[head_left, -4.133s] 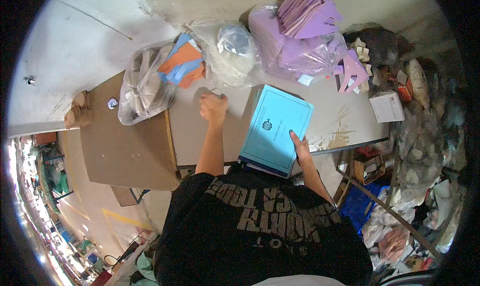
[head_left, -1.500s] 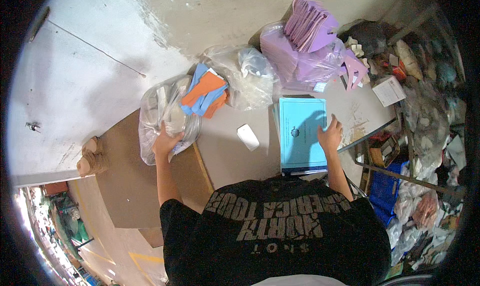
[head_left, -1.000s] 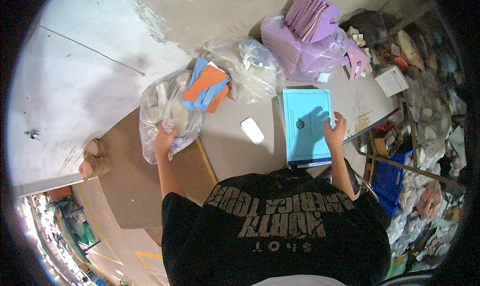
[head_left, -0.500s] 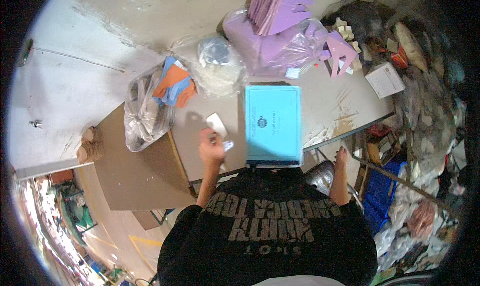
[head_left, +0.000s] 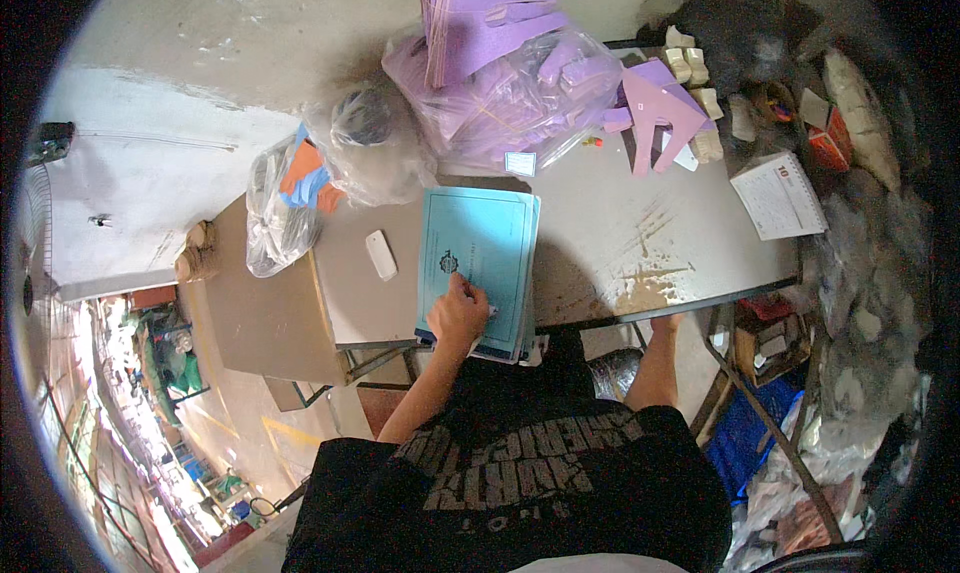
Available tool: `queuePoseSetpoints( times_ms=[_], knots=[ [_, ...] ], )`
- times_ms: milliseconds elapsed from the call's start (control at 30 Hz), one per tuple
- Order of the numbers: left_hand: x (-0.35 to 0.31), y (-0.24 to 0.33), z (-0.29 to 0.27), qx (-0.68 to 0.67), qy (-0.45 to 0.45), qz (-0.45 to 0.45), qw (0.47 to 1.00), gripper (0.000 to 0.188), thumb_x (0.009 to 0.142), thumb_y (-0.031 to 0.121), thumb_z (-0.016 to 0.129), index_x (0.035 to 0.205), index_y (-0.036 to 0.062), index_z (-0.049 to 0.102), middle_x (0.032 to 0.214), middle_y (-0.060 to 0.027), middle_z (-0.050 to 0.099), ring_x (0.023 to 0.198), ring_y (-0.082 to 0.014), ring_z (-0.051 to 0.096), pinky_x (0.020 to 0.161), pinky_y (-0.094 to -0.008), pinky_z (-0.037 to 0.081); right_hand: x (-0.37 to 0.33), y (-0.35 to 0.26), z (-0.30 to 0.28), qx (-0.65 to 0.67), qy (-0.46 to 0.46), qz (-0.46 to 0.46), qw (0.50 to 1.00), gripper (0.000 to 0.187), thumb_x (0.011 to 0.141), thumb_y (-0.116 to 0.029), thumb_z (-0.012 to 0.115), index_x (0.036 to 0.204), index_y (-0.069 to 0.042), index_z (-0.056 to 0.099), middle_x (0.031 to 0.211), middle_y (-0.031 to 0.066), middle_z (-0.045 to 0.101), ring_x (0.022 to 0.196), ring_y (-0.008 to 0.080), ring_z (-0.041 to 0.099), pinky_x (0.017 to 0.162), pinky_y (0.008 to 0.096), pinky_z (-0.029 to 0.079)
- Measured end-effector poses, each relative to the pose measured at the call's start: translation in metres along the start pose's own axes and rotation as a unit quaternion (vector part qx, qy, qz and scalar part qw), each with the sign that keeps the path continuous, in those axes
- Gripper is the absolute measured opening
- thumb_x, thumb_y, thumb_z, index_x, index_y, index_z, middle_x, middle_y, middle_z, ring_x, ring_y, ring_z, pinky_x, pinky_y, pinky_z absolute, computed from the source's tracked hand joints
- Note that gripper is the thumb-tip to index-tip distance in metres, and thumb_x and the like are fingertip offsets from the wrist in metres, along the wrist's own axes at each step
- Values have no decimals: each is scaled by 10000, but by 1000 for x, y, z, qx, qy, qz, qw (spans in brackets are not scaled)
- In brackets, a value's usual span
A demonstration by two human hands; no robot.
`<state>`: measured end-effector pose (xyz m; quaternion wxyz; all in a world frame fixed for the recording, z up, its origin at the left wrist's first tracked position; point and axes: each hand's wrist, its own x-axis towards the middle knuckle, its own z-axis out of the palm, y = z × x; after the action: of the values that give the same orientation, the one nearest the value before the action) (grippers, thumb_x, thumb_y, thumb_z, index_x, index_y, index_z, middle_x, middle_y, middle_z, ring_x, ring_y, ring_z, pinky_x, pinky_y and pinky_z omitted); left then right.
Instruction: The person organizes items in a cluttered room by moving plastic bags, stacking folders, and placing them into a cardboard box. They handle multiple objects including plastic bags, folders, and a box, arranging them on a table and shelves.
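A light-blue booklet point(head_left: 480, 233) with a printed cover lies at the table's front edge, with other sheets or covers showing under its right and lower edges. My left hand point(head_left: 460, 315) is closed over the lower part of that cover, fingers bent together. A small pale bit shows beside its fingers, too small to name. To the left of the booklet lies a white, flat, rounded slab point(head_left: 381, 255), looking like a phone. My right hand point(head_left: 665, 323) is down at the table's front edge, its fingers hidden.
Clear bags of purple cut pieces point(head_left: 500, 93) stand along the back, with a purple stack on top. Further left are a bag with orange and blue pieces point(head_left: 306, 178) and a brown board point(head_left: 265, 308). A desk calendar point(head_left: 780, 198) stands at the right end, beside heaped plastic bags.
My left hand has moved from beside the booklet onto its cover. The view has shifted, so the table and booklet sit differently in it. My right hand is now at the table edge.
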<state>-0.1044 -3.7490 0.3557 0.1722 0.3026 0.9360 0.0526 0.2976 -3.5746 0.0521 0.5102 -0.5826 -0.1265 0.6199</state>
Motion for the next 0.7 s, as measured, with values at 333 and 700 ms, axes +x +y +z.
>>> queuePoseSetpoints(
  times_ms=[333, 700],
  knots=[
    [6, 15, 4, 49, 7, -23, 999, 227, 882, 321, 588, 997, 126, 584, 815, -190, 716, 779, -444, 693, 677, -572, 519, 59, -33, 5, 68, -36, -88, 993, 553, 1013, -491, 521, 1409, -108, 467, 1305, 82, 584, 1106, 269, 583, 907, 465, 492],
    [13, 9, 16, 23, 44, 48, 998, 192, 891, 224, 573, 968, 49, 592, 778, -217, 701, 730, -427, 698, 633, -544, 526, -7, -19, -8, 40, 66, -220, 973, 462, 1057, -374, 504, 1358, -23, 498, 1265, 96, 594, 1131, 207, 571, 972, 359, 481]
  ],
)
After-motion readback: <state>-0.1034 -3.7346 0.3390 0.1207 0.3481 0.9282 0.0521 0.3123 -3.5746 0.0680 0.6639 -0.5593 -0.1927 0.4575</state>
